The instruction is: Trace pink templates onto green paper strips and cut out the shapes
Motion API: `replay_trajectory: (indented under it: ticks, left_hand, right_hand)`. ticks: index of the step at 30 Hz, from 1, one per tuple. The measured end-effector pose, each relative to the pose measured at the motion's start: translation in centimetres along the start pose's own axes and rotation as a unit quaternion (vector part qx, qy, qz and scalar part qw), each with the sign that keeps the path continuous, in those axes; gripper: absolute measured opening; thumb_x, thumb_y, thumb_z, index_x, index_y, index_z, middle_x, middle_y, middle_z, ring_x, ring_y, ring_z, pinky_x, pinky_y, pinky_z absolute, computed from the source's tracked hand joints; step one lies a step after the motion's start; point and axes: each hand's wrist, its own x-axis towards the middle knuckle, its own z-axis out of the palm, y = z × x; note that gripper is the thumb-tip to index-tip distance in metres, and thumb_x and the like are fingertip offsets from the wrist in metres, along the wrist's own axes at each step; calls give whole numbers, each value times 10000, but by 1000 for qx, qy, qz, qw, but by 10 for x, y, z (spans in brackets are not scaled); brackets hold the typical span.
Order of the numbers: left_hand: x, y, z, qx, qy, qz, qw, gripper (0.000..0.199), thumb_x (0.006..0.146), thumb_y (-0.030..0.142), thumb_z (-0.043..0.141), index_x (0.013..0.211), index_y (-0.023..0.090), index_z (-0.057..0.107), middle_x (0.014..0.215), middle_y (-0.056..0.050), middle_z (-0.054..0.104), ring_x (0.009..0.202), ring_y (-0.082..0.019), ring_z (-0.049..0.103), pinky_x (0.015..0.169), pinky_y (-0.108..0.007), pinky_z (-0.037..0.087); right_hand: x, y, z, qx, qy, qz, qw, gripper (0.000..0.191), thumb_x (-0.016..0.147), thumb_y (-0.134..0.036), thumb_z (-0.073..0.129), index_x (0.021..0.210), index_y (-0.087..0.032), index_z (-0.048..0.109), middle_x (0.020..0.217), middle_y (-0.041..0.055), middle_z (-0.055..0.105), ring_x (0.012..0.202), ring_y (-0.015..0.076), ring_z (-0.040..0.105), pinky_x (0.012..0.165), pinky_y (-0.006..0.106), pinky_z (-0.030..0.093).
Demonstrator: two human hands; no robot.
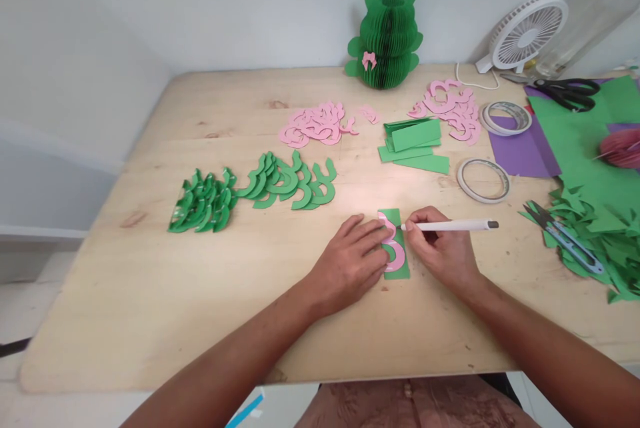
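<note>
A green paper strip (pixel 403 256) lies flat on the wooden table (pixel 200 301) near its front edge. On top of the strip is a curved pink paper piece (pixel 397 258). My left hand (pixel 353 261) rests over the left side of both, its fingers lying flat across the pink piece and hiding part of it. From the right, my right hand (pixel 443 248) grips a white pen (pixel 457 225), whose tip touches or nearly touches the strip beside the pink piece's right edge.
Curved green cutouts (pixel 280 181), pink cutouts (pixel 320 125) and green strips (pixel 417 137) lie behind my hands. A green paper rabbit (pixel 387 41) stands by the wall. Tape rolls (pixel 483 180), small scissors (pixel 567 241), green scraps (pixel 595 228) and a fan (pixel 529 35) are at the right.
</note>
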Motion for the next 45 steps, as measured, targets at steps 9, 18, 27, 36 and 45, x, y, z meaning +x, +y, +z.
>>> replay_trajectory:
  ticks: [9,18,27,36,45]
  left_hand:
    - [-1,-1,1,2,1,2,1000,132,886,178,512,829,187,632,1239,-55,644,1236,-215,518,1097,-424,346]
    - [-1,-1,1,-1,1,2,1000,141,881,169,510,816,188,634,1234,-61,646,1234,-220,521,1096,-431,349]
    - [-1,-1,1,2,0,2,1000,136,884,178,514,824,188,635,1239,-61,643,1240,-217,516,1099,-430,343]
    - [-1,-1,1,1,-3,4,1000,125,881,178,519,834,190,634,1247,-61,638,1248,-217,507,1099,-427,342]
    - [-1,-1,1,5,0,2,1000,128,882,184,519,818,190,630,1244,-52,641,1232,-214,519,1095,-421,342]
  right_hand:
    - [-1,2,1,3,8,-5,1000,99,813,-209,536,717,-189,547,571,-34,516,472,93,425,442,211,343]
    - [1,1,0,6,12,-2,1000,104,815,-212,532,717,-185,554,588,-21,537,487,97,438,451,213,352]
    - [0,1,0,-1,5,-1,1000,106,817,-216,531,719,-182,551,573,-29,516,469,90,418,438,209,339]
    - [0,-1,-1,-8,5,-2,1000,121,810,-221,527,698,-182,546,545,-33,505,453,89,415,432,209,334]
    - [0,-1,-1,-19,7,-5,1000,126,799,-228,525,681,-186,542,528,-35,498,435,88,407,418,209,322]
